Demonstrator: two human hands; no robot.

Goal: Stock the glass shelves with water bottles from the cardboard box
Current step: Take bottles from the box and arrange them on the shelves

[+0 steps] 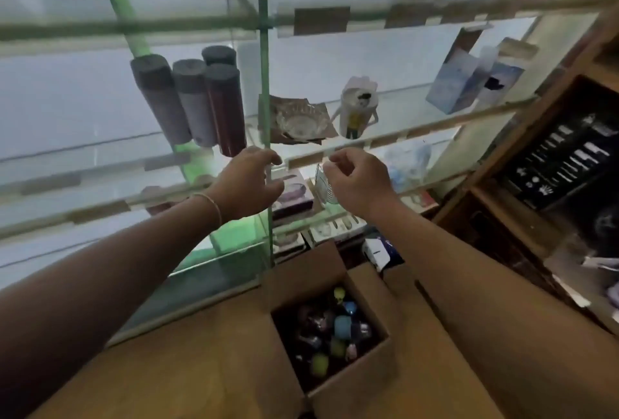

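While we look down along both forearms, we see our left hand [248,180] raised in front of the glass shelves [418,132], its fingers loosely curled and holding nothing, the fingertips close to the green upright [264,90] at the shelf's front edge; a thin bracelet [214,205] circles that wrist; our right hand [358,180] hangs just beside it, a little apart, its fingers likewise loosely bent with nothing in them. On the middle shelf, to the left of the upright, four tall water bottles [194,103] stand close together, touching or nearly so: two grey ones, a dark red one in front and a dark-capped one behind; to the right of the upright we find a glass ashtray [299,120] on a brown wrapper, then a white figure mug [358,110], and further right pale blue cartons [469,83]. Below our hands the cardboard box [365,375] sits open on the wooden surface [187,361]; inside it we make out several coloured caps, yellow, blue and green, though blur keeps us from telling the bottles apart. At the far right a dark boxed set [562,160] leans in a wooden rack.
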